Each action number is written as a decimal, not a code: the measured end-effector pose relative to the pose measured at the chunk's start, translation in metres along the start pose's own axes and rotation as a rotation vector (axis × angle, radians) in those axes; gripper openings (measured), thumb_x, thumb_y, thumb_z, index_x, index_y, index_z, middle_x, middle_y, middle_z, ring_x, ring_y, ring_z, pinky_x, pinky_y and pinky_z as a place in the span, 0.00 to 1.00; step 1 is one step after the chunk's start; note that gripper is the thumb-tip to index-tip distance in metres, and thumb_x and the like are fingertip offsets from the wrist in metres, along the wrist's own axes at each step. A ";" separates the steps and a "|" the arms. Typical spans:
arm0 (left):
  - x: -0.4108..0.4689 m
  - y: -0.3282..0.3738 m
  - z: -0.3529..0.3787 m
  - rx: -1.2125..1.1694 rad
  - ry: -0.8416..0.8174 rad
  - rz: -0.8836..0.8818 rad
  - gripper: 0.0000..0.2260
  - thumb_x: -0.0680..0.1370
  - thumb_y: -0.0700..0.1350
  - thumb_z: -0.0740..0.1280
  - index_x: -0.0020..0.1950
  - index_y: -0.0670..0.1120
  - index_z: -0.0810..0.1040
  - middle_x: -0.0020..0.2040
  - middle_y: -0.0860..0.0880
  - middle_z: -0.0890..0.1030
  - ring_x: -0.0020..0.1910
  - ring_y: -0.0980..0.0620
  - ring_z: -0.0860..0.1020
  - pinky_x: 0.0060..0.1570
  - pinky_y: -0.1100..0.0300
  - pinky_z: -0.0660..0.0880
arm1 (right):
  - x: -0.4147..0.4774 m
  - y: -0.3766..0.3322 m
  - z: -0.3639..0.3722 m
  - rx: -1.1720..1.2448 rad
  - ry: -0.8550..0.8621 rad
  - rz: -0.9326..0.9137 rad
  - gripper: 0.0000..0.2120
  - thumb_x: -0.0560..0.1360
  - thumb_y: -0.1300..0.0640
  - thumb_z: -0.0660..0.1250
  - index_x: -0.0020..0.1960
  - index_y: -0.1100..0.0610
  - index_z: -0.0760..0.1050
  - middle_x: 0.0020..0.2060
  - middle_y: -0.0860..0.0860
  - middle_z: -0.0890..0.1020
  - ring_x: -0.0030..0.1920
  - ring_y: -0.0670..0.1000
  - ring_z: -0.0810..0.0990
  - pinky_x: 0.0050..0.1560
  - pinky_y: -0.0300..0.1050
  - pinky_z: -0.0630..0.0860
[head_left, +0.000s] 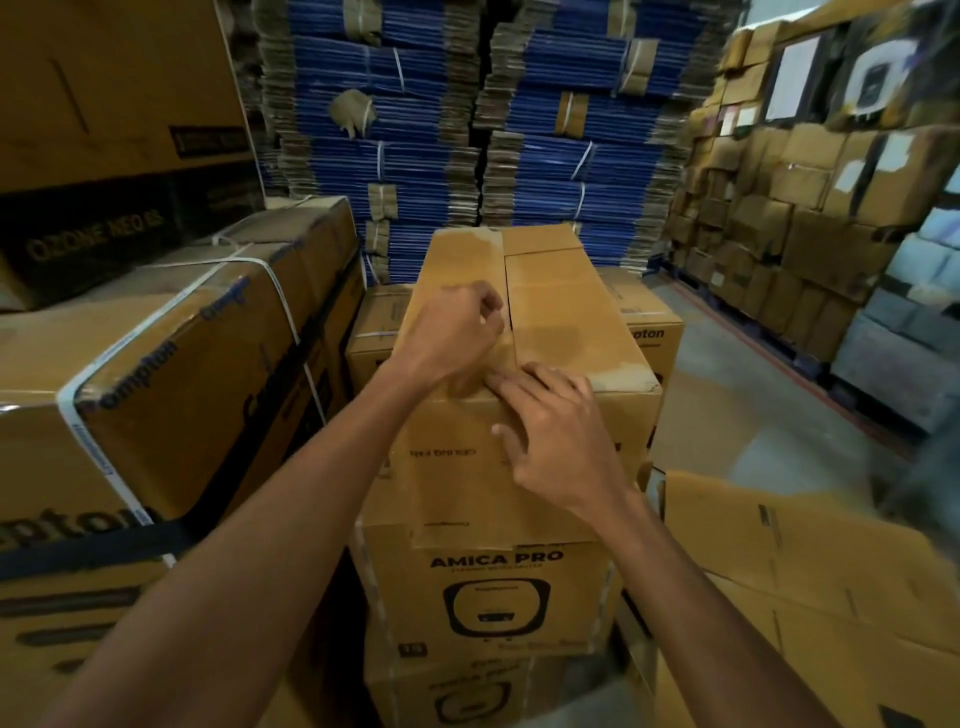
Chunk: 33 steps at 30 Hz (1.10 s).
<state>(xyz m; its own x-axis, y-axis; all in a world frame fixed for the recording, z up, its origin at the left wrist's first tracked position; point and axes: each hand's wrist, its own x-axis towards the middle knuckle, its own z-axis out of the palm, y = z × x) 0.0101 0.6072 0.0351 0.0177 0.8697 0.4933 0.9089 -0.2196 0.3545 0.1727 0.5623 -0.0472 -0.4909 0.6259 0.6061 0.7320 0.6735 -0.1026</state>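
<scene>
A long brown cardboard box (561, 312) lies on top of a stack of "AMICA PRO" boxes (493, 597) in front of me. Its top flaps meet at a centre seam, and clear tape shows at the near and far ends. My left hand (457, 332) hovers over the left flap with its fingers curled in; whether it pinches tape I cannot tell. My right hand (550, 431) rests on the box's near top edge, fingers straight and pressing flat near the seam.
Large strapped boxes (171, 364) stand close on the left. Bundles of flattened blue cartons (467, 130) rise behind. A wall of brown boxes (805, 208) lines the right, beyond a strip of floor (753, 405). A flat carton (810, 561) lies at the lower right.
</scene>
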 end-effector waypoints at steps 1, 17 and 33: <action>0.008 -0.006 0.008 0.017 -0.102 -0.017 0.11 0.82 0.47 0.66 0.63 0.47 0.79 0.59 0.49 0.82 0.56 0.53 0.78 0.54 0.62 0.70 | 0.002 0.001 -0.003 0.024 -0.011 0.010 0.23 0.79 0.48 0.64 0.72 0.54 0.74 0.68 0.50 0.79 0.71 0.54 0.72 0.71 0.51 0.62; 0.016 -0.029 0.041 0.102 -0.325 0.015 0.17 0.85 0.47 0.56 0.71 0.46 0.76 0.69 0.43 0.76 0.65 0.42 0.74 0.66 0.45 0.71 | 0.099 0.017 -0.015 -0.094 -0.417 0.453 0.19 0.79 0.43 0.59 0.68 0.44 0.72 0.63 0.52 0.78 0.66 0.60 0.70 0.63 0.61 0.64; 0.014 -0.029 0.031 0.077 -0.394 0.003 0.32 0.79 0.70 0.57 0.75 0.51 0.72 0.73 0.46 0.72 0.69 0.45 0.70 0.67 0.44 0.68 | 0.158 0.023 -0.075 -0.267 -0.472 0.366 0.08 0.78 0.54 0.66 0.55 0.53 0.82 0.50 0.51 0.83 0.47 0.52 0.80 0.43 0.47 0.76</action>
<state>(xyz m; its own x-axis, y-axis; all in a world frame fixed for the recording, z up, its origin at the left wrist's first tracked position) -0.0034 0.6397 0.0071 0.1652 0.9752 0.1470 0.9368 -0.2018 0.2857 0.1467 0.6473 0.1056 -0.2977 0.9426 0.1515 0.9535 0.3012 -0.0008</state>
